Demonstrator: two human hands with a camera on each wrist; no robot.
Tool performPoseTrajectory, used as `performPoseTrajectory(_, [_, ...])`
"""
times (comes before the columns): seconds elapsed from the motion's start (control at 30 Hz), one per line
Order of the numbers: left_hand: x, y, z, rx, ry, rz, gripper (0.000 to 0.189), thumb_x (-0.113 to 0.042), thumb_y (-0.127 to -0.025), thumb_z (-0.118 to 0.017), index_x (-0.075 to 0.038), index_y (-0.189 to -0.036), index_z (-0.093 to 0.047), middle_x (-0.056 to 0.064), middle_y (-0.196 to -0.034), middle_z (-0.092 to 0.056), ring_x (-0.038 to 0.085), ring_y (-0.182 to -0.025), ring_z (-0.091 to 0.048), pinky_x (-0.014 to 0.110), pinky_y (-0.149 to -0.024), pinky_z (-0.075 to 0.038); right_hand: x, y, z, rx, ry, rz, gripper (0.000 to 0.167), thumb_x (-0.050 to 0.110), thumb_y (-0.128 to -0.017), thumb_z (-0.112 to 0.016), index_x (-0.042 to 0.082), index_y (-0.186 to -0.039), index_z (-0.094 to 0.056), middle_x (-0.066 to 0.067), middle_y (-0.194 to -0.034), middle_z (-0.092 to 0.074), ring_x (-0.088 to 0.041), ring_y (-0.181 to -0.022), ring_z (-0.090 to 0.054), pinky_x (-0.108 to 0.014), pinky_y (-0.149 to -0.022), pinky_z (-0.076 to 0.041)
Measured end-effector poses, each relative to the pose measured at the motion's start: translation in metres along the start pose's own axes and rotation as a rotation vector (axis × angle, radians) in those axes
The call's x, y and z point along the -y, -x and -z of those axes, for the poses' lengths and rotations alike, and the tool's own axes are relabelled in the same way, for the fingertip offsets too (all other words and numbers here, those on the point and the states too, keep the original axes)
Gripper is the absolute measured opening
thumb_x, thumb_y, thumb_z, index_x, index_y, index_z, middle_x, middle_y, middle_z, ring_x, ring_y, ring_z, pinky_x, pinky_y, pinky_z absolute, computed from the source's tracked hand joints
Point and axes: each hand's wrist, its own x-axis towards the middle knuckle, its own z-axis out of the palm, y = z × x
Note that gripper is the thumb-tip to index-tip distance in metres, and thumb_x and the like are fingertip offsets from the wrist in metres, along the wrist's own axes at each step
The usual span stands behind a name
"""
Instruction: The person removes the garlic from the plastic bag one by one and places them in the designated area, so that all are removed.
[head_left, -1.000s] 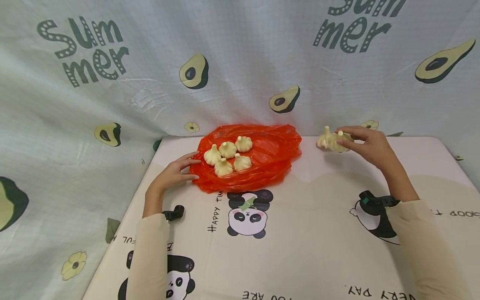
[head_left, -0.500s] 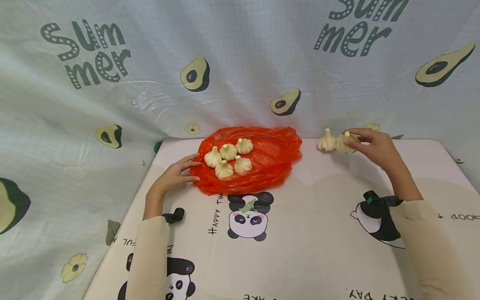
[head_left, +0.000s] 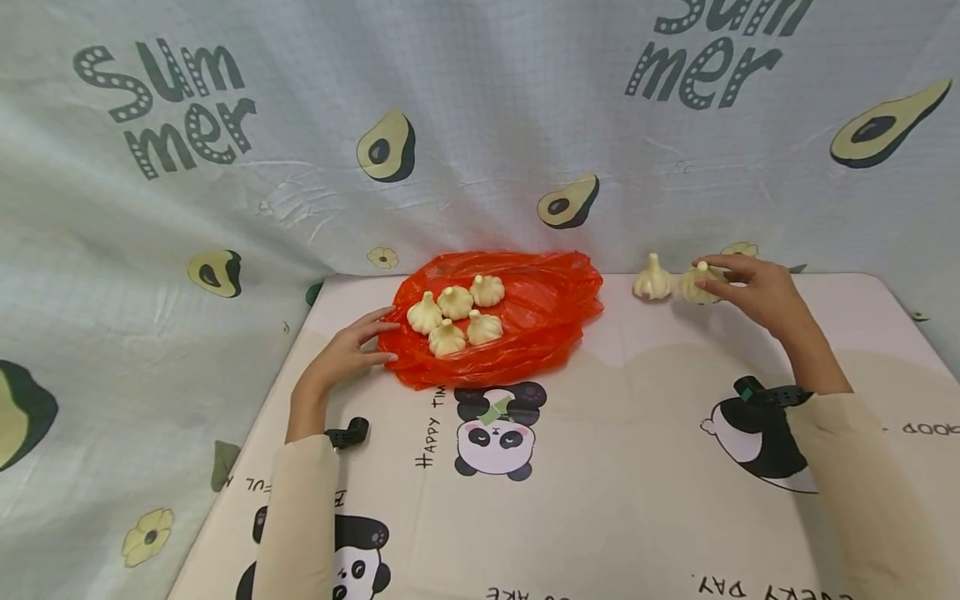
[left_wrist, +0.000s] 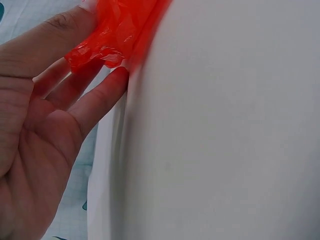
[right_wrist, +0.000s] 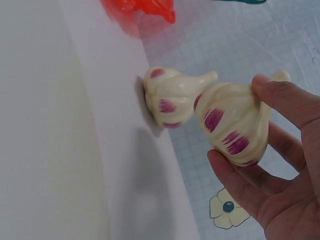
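Note:
In the head view my right hand point(head_left: 761, 292) pinches a garlic bulb point(head_left: 699, 285) between thumb and fingers at the back right of the table. The right wrist view shows this bulb, cream with purple streaks, tilted above the table edge. Just left of it stands another garlic bulb point(right_wrist: 170, 97), its stem up in the head view. At the left, my left hand point(head_left: 341, 354) touches the edge of a red plastic bag point(head_left: 540, 300) with fingers spread and fairly straight. Several garlic bulbs point(head_left: 454, 302) lie on the bag's left half.
A pale tablecloth point(head_left: 600, 467) with printed pandas and lettering covers the table. Behind it hangs a fabric curtain point(head_left: 480, 125) with printed avocados, close to the back edge. Black wrist straps point(head_left: 776, 395) sit on both forearms.
My right hand has moved slightly right with its garlic bulb, widening the gap to the other bulb. My left hand and the bag stay about where they were.

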Motion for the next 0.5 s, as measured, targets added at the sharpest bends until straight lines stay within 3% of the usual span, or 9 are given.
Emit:
performPoseTrajectory(0.2, [-0.0015,0.0001,0.0001,-0.007,-0.020,0.001,0.049,-0.015,-0.092,-0.076,-0.005,-0.138,-0.062,0.005,-0.165,-0.032,0.032,-0.152,-0.024,0.055,-0.120,-0.030,-0.0034,-0.0044,0.0013,0.017,0.003,-0.030,0.056,0.045,-0.096,-0.069,0.007,-0.138,-0.063,-0.020,-0.136,-0.059,-0.052,-0.129,-0.050,-0.067,-0.096,-0.047])
performPoseTrajectory(0.5, [0.0001,-0.0007,-0.0008,-0.012,-0.034,-0.021,0.050,-0.016,-0.091,-0.077,-0.003,-0.138,-0.062,0.009,-0.164,-0.033,0.035,-0.151,-0.026,0.058,-0.119,-0.028,-0.0094,-0.0101,0.0017,0.044,0.026,-0.067,0.062,0.048,-0.097,-0.066,0.007,-0.142,-0.059,-0.025,-0.143,-0.054,-0.054,-0.129,-0.050,-0.070,-0.096,-0.044])
